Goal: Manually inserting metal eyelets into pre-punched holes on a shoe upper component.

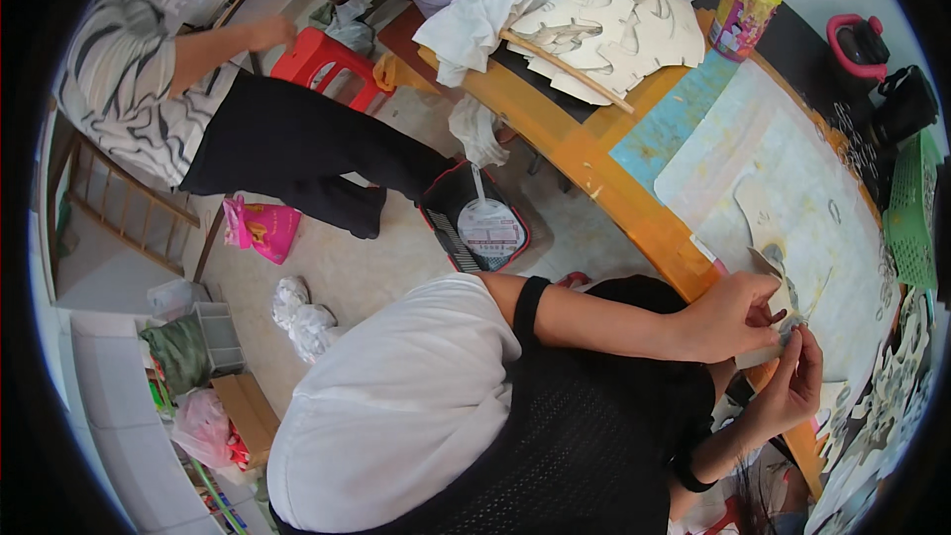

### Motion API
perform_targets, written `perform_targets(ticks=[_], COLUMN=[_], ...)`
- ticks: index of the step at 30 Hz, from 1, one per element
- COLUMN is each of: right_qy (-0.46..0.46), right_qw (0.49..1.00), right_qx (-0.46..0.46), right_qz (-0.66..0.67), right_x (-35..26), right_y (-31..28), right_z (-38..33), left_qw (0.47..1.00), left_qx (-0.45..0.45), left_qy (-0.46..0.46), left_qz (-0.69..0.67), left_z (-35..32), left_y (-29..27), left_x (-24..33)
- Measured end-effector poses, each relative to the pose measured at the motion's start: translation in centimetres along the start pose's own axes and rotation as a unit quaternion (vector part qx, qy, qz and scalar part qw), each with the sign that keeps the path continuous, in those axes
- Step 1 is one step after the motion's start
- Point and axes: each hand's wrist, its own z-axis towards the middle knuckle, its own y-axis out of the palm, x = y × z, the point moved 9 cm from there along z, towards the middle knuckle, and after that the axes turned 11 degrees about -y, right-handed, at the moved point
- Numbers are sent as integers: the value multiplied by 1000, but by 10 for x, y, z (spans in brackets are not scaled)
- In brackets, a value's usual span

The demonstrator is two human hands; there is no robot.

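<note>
Over the table's near edge, both my hands work close together on a thin cream cut-out sheet with grey patches point(778, 282). My left hand point(725, 322) has its fingers bent and pinched on the sheet's near side. Just below it, my right hand point(792, 388) pinches the sheet's grey lower part between thumb and fingertips. The fingertips partly hide the gripped part, and its material is hard to tell. Another pale cut-out piece point(758, 208) lies on the pale table cover point(718, 163) just beyond my hands.
A heap of cream cut-out sheets point(619, 25) and a wooden stick point(565, 69) lie farther along the table, near a colourful tub point(745, 15). At right stand a green basket point(911, 208) and grey-patterned cut-outs point(887, 396). Another person point(287, 134) stands left, by a red stool point(322, 64).
</note>
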Motion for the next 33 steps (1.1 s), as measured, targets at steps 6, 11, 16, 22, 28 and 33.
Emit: perform_targets(ticks=[6, 11, 16, 22, 28, 33], right_qy=[0, 6, -11, -21, 68, 118], right_qw=[999, 996, 997, 999, 972, 940], right_qx=[2, -3, -1, -14, -35, -48], right_qz=[50, 85, 73, 47, 221, 318], right_x=[15, 29, 25, 15, 31, 29], right_y=[-4, -6, -12, -7, 8, 18], right_z=[10, 15, 15, 10, 9, 5], left_qw=[999, 995, 996, 997, 996, 992], left_qx=[-11, -19, -27, -8, -38, -114], left_qy=[-21, -89, -84, -62, -72, -30], left_qz=[32, -36, -32, -44, -46, -42], left_z=[18, 23, 25, 22, 19, 10], left_y=[6, 8, 11, 6, 8, 10], left_x=[-21, -36, -36, -25, -28, -22])
